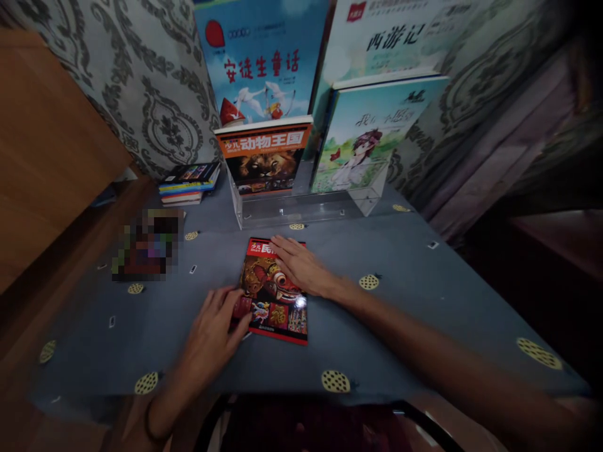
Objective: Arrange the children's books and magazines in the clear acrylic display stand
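Note:
A red and black children's book [271, 282] with a dragon-like festive mask on its cover lies face up on the cloth-covered table. My right hand [296, 267] rests flat across its upper right part, fingers stretched out together over the title. At the book's lower left edge is my left hand [217, 326]; its fingertips and thumb touch the cover's edge, spread apart and slightly bent. Behind the book stands a clear acrylic stand [292, 207]. It bears an orange book with a lion [266, 163] on the left and a green-blue book with a drawn girl [358, 144] on the right.
Larger books, one blue [259, 69] and one pale [400, 31], stand upright behind. A small stack of books [186, 188] sits at the back left, near a pixelated item [148, 245]. A wooden panel [51, 125] borders the left; patterned fabric [160, 94] covers the back.

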### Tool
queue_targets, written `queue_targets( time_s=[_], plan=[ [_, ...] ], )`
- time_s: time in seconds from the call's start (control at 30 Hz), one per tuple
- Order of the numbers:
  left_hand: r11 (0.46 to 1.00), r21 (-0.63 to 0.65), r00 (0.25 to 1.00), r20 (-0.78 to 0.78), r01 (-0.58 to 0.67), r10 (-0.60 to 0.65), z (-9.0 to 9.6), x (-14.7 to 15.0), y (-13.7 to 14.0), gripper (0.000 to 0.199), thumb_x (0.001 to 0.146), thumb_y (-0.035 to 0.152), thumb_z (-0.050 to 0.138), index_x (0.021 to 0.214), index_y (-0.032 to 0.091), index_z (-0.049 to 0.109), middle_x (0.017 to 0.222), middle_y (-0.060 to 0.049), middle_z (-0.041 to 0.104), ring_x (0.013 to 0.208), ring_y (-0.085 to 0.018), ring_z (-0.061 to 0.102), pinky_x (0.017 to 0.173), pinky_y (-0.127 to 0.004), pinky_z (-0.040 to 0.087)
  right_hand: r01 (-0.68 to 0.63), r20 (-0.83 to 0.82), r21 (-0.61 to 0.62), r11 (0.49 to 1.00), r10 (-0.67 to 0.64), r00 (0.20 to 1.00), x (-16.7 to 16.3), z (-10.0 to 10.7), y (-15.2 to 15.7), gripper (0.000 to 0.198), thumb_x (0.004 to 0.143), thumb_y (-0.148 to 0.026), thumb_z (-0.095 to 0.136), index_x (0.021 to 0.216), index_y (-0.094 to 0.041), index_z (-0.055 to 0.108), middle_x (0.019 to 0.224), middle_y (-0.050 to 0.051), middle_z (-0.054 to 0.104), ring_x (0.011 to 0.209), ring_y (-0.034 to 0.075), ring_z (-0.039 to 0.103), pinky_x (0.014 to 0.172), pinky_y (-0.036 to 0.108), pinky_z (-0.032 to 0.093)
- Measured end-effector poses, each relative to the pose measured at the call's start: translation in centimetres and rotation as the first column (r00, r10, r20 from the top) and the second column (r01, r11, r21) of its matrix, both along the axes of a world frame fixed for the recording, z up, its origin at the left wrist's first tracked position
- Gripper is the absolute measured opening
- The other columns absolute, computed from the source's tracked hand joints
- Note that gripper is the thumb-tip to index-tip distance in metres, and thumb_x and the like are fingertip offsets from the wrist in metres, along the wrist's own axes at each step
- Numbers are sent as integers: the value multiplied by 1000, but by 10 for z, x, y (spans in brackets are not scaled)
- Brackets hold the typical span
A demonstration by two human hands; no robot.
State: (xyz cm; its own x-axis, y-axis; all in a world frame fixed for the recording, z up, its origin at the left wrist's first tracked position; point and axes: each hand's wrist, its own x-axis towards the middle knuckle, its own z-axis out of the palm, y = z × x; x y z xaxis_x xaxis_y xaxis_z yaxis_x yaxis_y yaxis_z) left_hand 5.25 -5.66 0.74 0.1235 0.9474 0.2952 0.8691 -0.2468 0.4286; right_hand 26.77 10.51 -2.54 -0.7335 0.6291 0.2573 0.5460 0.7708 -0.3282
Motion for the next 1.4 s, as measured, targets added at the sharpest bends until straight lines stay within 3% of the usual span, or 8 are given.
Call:
queue_targets(
  time_s=[0.13,0.43,0.57,0.67,0.8,1.07,1.23,1.4],
  plan=[
    [982,-170,928,348,-77,133,-1,2,26,44,86,37,64,127,20,58,106,-7,67,95,-22,64,87,-40,52,32,-51,-4,999,-32,998,-3,-3,-2,48,99,-20,37,144,-9,50,151,20,48,145,29,38,120,54,33],
    [820,-526,384,821,223,422,27,27,52,50,62,48,83,96,15,67,84,-5,74,76,-21,69,75,-32,54,73,-237,-78,994,-90,967,1,-8,-1,47,101,-27,36,142,-12,52,150,19,49,144,27,41,119,52,34],
    [927,-331,649,747,177,143,70,32,54,37,79,50,69,95,16,65,85,-4,72,78,-19,67,72,-29,53,46,-539,-150,988,-121,834,10,15,-3,49,103,-42,32,143,-20,51,156,13,43,145,23,39,120,50,33],
    [984,-80,948,291,157,-128,101,29,48,27,96,38,51,102,18,66,93,-4,72,85,-19,67,75,-28,53,5,-790,-217,976,-179,587,17,47,-4,53,101,-57,31,131,-23,59,149,11,53,139,22,47,117,46,37],
    [953,175,924,-338,246,-177,92,25,31,35,96,13,44,125,20,60,121,-11,71,109,-24,67,89,-34,56,-121,-859,-423,898,-355,370,34,65,-1,61,98,-67,28,109,-20,65,117,12,73,115,24,67,101,44,51],
    [942,-89,794,-516,324,-322,12,20,-2,52,85,-2,48,132,19,58,132,-12,67,122,-23,64,95,-35,57,-44,-484,-372,927,-154,861,40,44,-33,46,99,-53,44,100,-18,73,101,9,76,100,24,69,95,40,50],
    [971,-72,841,-487,230,-235,3,17,-5,42,85,-3,44,110,19,70,101,-10,77,94,-24,74,78,-35,61,-549,-386,-418,724,405,829,-18,61,-74,50,103,-42,41,144,-15,51,149,13,53,141,21,45,117,39,34],
    [968,-52,858,-453,247,-243,7,18,-5,42,88,0,43,113,21,69,104,-8,77,90,-22,74,75,-33,61,-519,-301,-497,695,423,855,-44,43,-51,55,104,-46,38,149,-15,45,153,13,47,145,22,38,121,41,27]
  ],
)
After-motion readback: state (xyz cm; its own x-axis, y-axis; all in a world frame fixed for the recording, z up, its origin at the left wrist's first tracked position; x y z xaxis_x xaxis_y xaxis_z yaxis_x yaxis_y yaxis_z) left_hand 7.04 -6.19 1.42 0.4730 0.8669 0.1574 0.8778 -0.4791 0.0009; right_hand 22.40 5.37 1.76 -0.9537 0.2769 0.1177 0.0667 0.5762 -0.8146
